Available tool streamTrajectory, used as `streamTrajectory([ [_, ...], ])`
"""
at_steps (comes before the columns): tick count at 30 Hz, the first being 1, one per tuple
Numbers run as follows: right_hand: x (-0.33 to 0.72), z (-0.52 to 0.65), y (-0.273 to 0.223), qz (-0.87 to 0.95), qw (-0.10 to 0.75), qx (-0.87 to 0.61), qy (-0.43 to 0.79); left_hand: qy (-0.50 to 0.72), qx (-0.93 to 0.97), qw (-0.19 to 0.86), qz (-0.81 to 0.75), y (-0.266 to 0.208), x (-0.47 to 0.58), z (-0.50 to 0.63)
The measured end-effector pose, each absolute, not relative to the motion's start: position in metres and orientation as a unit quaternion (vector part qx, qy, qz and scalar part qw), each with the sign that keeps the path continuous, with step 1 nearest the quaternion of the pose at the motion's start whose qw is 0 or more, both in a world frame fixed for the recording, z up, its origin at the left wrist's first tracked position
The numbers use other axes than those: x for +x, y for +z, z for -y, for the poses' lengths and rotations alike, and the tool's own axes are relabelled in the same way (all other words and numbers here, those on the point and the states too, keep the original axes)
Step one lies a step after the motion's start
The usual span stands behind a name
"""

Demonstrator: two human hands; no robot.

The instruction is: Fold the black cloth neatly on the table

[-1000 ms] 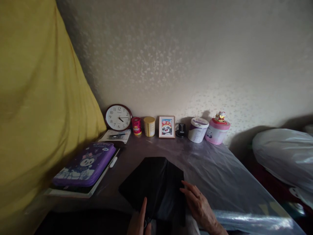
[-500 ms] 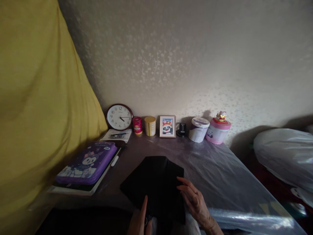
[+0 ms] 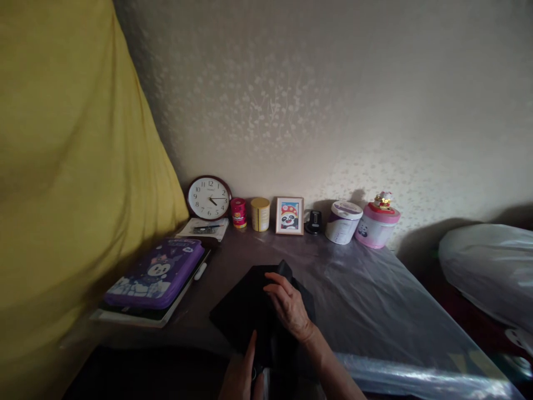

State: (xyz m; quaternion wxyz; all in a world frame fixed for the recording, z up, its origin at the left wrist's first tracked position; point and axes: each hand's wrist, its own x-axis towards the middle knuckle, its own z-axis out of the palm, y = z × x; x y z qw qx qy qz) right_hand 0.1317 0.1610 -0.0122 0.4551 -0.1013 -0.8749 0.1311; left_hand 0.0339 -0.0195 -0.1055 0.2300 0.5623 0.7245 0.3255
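Centrally, a black piece of folded fabric [image 3: 237,311] is seen over the near part of the table [image 3: 350,289]; whether it is rested there or held just above cannot be told. At its near end, beside a small ring, it is held by the left hand [image 3: 240,375], whose grip is closed around that end while one finger is pointed forward along the cloth. The lower part of this hand is cut off by the picture's edge. Across the fabric's upper face the right hand [image 3: 291,312] is laid, its fingers bent and kept close together beside a raised fold. Its thumb is hidden, so whether that grip is clamped on the fold cannot be told.

To the left, a purple case [image 3: 156,275] is stacked on flat books [image 3: 129,316], with a small white object [image 3: 200,271] placed just beside them. Along the wall [image 3: 333,83], a round clock [image 3: 209,198], a red tin [image 3: 239,213], a yellow canister [image 3: 260,215], a framed panda picture [image 3: 290,215], a small black object [image 3: 314,221], a white tub [image 3: 342,223] and a pink-lidded tub [image 3: 377,229] are lined up. On the last, a gold-coloured figurine [image 3: 382,200] is perched. The left side is filled by a yellow cloth [image 3: 83,139].
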Motion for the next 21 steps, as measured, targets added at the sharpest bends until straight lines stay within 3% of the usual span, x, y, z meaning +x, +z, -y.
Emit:
streamTrajectory([
  [13,0.098,-0.164,-0.03,0.896,0.419,-0.108,0.102,0.249,0.542,0.242,-0.765,-0.085,0.041,0.016],
  [21,0.095,-0.167,-0.031,0.908,0.397,-0.105,0.087,0.192,0.573,0.133,-0.785,-0.11,0.045,0.013],
])
